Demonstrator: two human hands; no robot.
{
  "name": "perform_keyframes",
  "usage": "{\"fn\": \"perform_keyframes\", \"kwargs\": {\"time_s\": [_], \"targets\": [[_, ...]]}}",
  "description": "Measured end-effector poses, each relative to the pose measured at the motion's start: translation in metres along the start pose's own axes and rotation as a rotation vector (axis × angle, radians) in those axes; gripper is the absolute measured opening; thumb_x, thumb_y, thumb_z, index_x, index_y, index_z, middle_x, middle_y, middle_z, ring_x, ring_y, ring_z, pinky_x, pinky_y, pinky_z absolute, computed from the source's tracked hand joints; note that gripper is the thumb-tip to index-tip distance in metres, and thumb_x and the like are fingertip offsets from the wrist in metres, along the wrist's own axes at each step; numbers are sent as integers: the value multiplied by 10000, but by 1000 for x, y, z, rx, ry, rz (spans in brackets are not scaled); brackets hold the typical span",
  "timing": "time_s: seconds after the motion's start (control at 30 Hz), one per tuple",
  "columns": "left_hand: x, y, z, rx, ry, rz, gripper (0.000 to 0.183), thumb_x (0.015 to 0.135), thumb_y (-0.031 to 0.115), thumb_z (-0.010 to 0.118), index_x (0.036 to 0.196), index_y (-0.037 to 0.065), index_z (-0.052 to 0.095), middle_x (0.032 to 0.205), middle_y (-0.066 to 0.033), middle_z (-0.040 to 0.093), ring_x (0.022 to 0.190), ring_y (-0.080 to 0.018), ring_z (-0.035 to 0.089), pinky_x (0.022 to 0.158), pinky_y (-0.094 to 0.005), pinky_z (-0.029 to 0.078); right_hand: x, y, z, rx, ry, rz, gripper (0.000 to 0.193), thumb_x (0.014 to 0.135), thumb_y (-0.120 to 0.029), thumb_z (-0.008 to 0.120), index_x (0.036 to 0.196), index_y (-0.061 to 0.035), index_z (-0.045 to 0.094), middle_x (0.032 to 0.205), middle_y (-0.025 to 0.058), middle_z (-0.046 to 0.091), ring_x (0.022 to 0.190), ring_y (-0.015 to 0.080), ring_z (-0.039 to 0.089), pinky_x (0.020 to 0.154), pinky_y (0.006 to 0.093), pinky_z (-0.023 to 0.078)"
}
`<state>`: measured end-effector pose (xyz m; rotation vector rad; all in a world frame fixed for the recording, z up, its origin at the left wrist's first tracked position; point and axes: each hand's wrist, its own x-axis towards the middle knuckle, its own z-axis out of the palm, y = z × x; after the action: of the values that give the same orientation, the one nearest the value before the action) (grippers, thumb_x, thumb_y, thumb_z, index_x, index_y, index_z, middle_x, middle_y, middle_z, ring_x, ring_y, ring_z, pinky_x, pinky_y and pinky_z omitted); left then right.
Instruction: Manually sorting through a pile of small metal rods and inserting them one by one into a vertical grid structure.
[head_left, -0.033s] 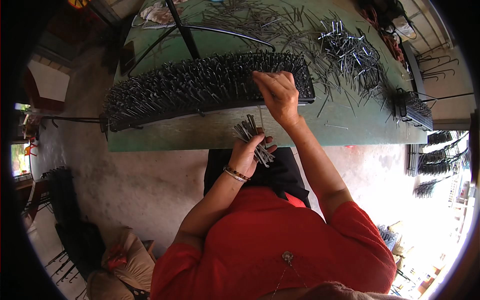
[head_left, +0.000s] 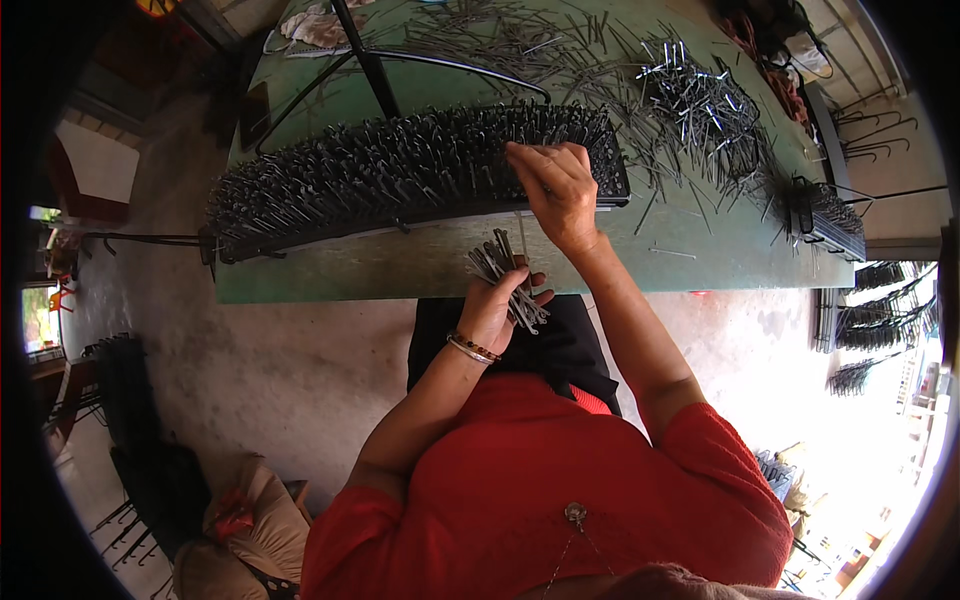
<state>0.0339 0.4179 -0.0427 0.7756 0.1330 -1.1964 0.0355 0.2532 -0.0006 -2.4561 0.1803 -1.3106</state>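
My left hand (head_left: 498, 300) is closed round a bundle of thin metal rods (head_left: 508, 282) with small flattened or looped ends, held low at the table's front edge. Up and to the right of it, my right hand (head_left: 556, 185) is pinched, thumb and fingers together, over the right part of a long black rack (head_left: 330, 245). What sits between these fingertips, if anything, is too small to make out. Dark metal rods (head_left: 400, 160) with hooked or looped tips stand densely packed along the rack. Part of the rack behind my right hand is hidden.
The rack stands along the front of a green table (head_left: 640, 255). A heap of loose rods (head_left: 700, 105) lies at the back right, with more strewn across the back. Black bars (head_left: 375, 80) rise behind the rack. Another filled rack (head_left: 830, 215) sits at the right edge.
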Motion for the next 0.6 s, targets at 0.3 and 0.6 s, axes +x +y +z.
{"fn": "perform_keyframes", "kwargs": {"time_s": [0.3, 0.6], "targets": [[-1, 1, 2, 3, -7, 1, 93, 865, 49, 585, 956, 57, 565, 944, -36, 573, 861, -180, 600, 734, -383, 564, 2, 0, -1, -141, -26, 14, 193, 745, -73, 703, 937, -75, 677, 812, 27, 655, 727, 188, 581, 758, 324, 400], [-2, 5, 5, 12, -44, 46, 132, 883, 65, 582, 1010, 45, 551, 951, -30, 567, 846, -182, 613, 733, -357, 557, 0, -17, -23, -29, -11, 75, 215, 765, -61, 700, 978, -45, 672, 878, 84, 656, 764, 221, 613, 667, 318, 484]]}}
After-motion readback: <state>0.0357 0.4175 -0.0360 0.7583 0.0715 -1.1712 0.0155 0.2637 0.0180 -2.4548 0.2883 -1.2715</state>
